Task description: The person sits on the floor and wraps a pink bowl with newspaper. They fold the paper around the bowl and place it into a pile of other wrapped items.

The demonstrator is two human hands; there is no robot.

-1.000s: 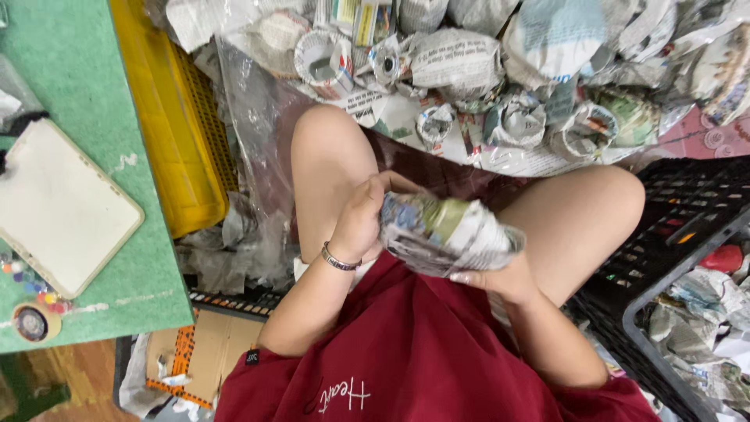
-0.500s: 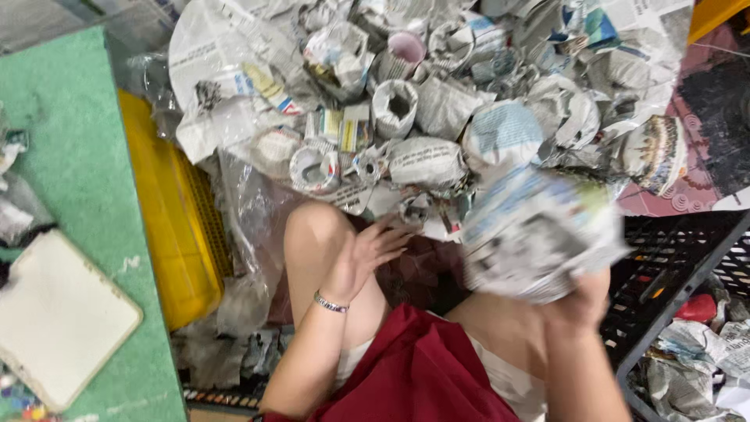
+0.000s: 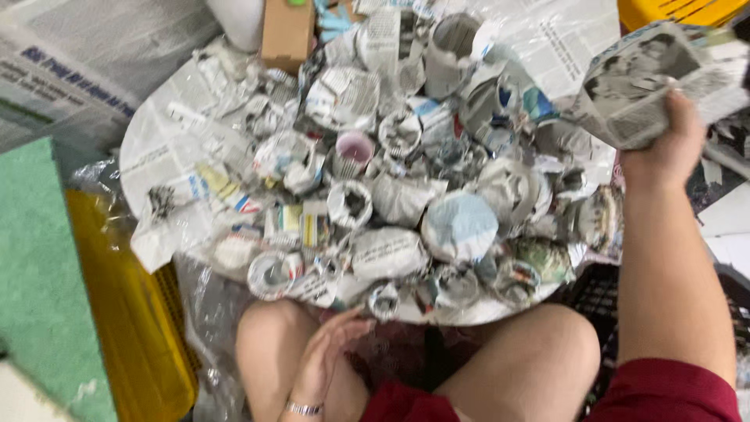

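Newspaper-wrapped bundle (image 3: 664, 78) in right hand (image 3: 668, 148): blurred, clipped by the right edge, contents hidden under paper. Fingertips tucked out of sight behind it. Left hand (image 3: 324, 359) smeared by motion. Yellow crate (image 3: 125, 312) cut off below; cardboard box (image 3: 287, 31) cut off above.

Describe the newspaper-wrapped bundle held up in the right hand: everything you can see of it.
The newspaper-wrapped bundle is a rounded lump covered in black-and-white printed newsprint, creased, with loose folded edges toward its right side. The right hand grips it from below, thumb up against its side, raised at the upper right, beyond the heap's right edge. What is inside cannot be seen. Nothing else touches it.
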